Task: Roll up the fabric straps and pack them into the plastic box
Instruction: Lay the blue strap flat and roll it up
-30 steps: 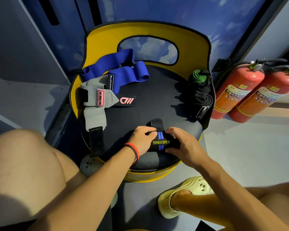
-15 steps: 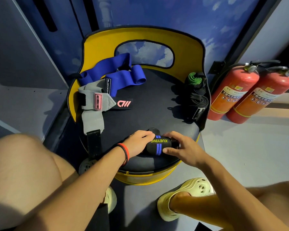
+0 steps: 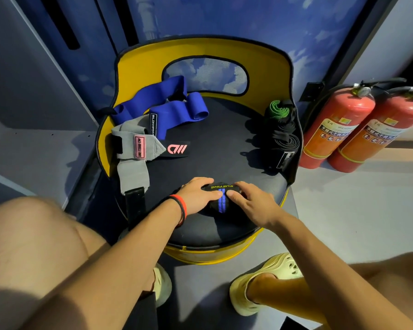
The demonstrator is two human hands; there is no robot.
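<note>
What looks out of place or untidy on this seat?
The grey strap lies unrolled at the left of the seat, its black end hanging over the edge. The blue strap sprawls in loose loops behind it. No plastic box is in view. The left hand and right hand grip the black strap.

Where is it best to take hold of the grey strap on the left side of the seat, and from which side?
Probably by its black end tab, which hangs over the front left edge of the seat. Come from the front and pinch across its flat width: the grey strap runs straight there, while its far end is folded up next to the blue strap.
</note>
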